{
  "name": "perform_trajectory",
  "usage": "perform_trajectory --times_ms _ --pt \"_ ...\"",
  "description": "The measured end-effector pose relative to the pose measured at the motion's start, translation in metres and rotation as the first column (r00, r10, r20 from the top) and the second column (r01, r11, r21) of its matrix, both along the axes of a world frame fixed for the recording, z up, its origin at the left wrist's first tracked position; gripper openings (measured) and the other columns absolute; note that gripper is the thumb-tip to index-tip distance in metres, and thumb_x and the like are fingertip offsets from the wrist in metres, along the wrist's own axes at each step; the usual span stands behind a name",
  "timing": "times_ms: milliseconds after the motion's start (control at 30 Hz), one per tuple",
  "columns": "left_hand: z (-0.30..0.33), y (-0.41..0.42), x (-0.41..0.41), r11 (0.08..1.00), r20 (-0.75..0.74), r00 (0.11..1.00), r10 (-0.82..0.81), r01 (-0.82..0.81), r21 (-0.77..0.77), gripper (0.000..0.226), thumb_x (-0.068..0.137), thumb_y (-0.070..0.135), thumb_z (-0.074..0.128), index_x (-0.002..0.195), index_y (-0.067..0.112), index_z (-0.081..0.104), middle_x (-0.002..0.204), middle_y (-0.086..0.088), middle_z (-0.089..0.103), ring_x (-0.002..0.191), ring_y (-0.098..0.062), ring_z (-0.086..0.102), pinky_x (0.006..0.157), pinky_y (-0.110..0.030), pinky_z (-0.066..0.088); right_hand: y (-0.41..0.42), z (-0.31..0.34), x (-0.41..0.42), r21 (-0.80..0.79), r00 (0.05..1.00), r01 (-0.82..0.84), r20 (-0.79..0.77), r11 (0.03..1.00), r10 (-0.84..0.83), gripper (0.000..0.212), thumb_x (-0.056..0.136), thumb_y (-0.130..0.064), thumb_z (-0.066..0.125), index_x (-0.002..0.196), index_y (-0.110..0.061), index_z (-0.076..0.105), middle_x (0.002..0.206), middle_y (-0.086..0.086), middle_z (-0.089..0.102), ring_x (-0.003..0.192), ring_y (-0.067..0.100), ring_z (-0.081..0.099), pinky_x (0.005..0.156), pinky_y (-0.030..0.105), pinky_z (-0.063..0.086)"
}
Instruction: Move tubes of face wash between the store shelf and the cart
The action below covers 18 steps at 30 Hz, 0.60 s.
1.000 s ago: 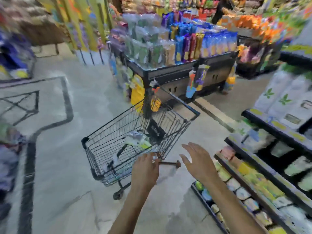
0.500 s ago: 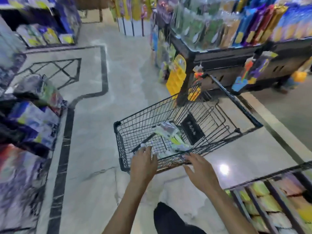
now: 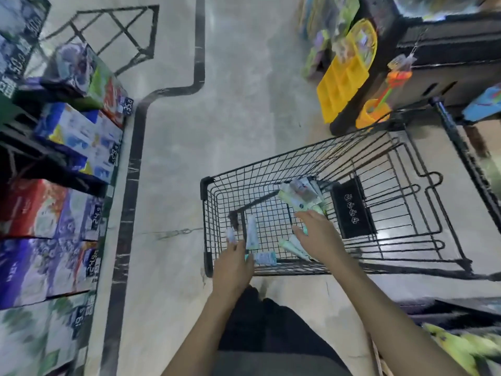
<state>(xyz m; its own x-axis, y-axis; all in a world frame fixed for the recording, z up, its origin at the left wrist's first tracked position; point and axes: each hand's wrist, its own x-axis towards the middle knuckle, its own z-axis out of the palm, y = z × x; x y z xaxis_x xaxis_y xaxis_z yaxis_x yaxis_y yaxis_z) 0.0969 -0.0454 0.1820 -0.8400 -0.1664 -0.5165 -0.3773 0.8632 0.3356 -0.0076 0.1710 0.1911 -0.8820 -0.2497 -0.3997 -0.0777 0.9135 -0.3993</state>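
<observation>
We find several tubes [image 3: 299,196] lying in the cart [image 3: 379,185]. Both hands reach in: left hand [image 3: 234,263] and right hand [image 3: 317,234], fingers loosely spread, grasp undeterminable.

black wire cart [image 3: 271,169]; pale green-white tubes [image 3: 301,195]; yellow tray [image 3: 341,85]; beige floor [image 3: 244,90], black line pattern.

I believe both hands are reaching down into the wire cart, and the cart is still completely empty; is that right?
Not quite. The head view shows both the left hand and the right hand reaching into the wire cart, but the cart is not empty: several tubes of face wash lie on its floor, some in a pile near the far side and others by the hands.
</observation>
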Motion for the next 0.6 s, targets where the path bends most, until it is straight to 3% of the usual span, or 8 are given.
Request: perform_trajectory --times_ms 200,333,433,533,600 --pt "-0.064 -0.014 -0.051 0.994 0.153 0.987 0.056 -0.070 0.087 0.035 0.104 0.034 0.048 0.127 0.008 0.055 0.118 -0.015 0.064 0.105 -0.034 0.060 0.079 -0.041 0.049 -0.022 -0.059 -0.065 0.070 0.989 0.012 0.144 0.998 -0.022 0.046 0.103 -0.040 0.055 0.146 -0.024 0.052 0.149 0.003 0.054 0.132 0.026 0.053 0.108 0.045 0.043" --pt "-0.107 -0.019 -0.084 0.980 0.256 0.962 0.097 -0.137 0.142 0.018 0.101 0.021 0.051 0.111 0.009 0.057 0.106 -0.012 0.066 0.085 -0.026 0.055 0.066 -0.036 0.041 -0.020 -0.110 -0.101 0.098 0.972 0.066 0.219 0.993 -0.086 0.050 0.102 -0.040 0.057 0.146 -0.017 0.052 0.146 0.011 0.055 0.130 0.032 0.054 0.105 0.047 0.048" --pt "-0.143 -0.019 -0.102 0.965 0.333 0.934 0.132 -0.198 0.171 0.019 0.100 0.017 0.056 0.117 0.008 0.059 0.107 -0.007 0.065 0.094 -0.027 0.061 0.070 -0.036 0.042 -0.013 -0.156 -0.120 0.134 0.962 0.073 0.253 0.988 -0.105 0.047 0.099 -0.034 0.061 0.141 -0.013 0.053 0.136 0.018 0.061 0.122 0.036 0.059 0.094 0.046 0.052" --pt "-0.182 -0.019 -0.118 0.944 0.411 0.892 0.190 -0.282 0.174 0.028 0.101 0.016 0.058 0.128 0.007 0.056 0.119 -0.009 0.064 0.100 -0.026 0.060 0.078 -0.035 0.046 -0.006 -0.203 -0.141 0.146 0.953 0.092 0.273 0.985 -0.129 0.049 0.098 -0.030 0.062 0.143 -0.014 0.050 0.138 0.017 0.059 0.122 0.035 0.059 0.091 0.043 0.049" --pt "-0.216 -0.021 -0.128 0.930 0.439 0.869 0.228 -0.328 0.166 0.032 0.101 0.016 0.056 0.131 0.006 0.053 0.122 -0.010 0.065 0.102 -0.028 0.064 0.085 -0.042 0.055 0.000 -0.239 -0.155 0.153 0.951 0.076 0.285 0.985 -0.117 0.051 0.098 -0.027 0.063 0.145 -0.011 0.049 0.137 0.019 0.059 0.123 0.037 0.058 0.092 0.043 0.049"
